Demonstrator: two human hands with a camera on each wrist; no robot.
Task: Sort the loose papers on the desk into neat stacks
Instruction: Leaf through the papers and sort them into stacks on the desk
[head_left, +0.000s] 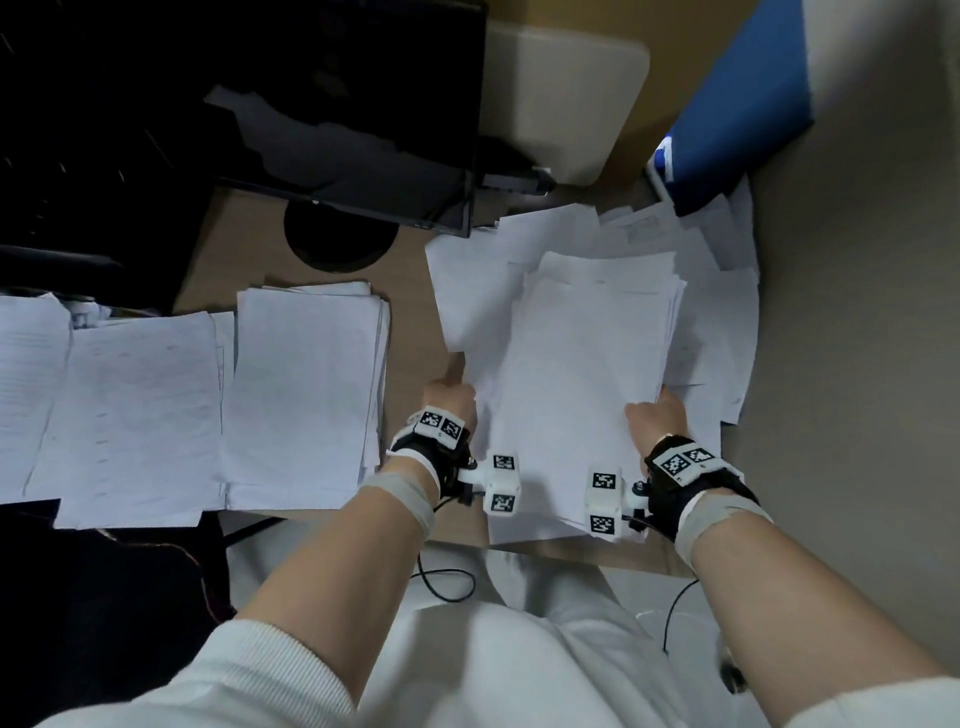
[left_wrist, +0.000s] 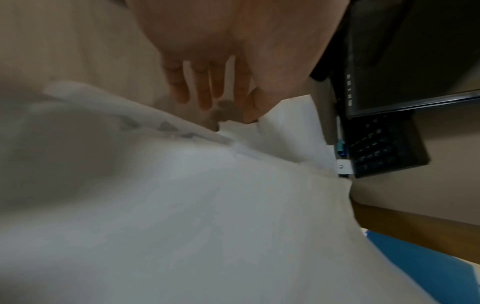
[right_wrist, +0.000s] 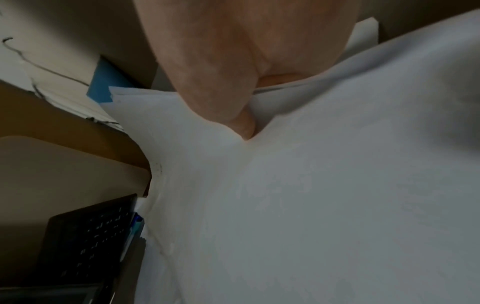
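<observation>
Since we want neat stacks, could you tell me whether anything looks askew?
Yes: the bundle held between the left hand and right hand is fanned at its far corners, and the loose sheets beneath splay unevenly.

A dark monitor (head_left: 291, 104) fills the upper left. Below it, flat white paper stacks (head_left: 306, 395) line the wooden bench (head_left: 410, 322); a loose white paper pile (head_left: 587, 374) lies centre-right, below a blue panel (head_left: 743, 104).

A thick sheaf of white paper sheets (head_left: 582, 364) lies on scattered loose white sheets (head_left: 727, 312); two squared white paper stacks (head_left: 306, 395) lie left.
</observation>
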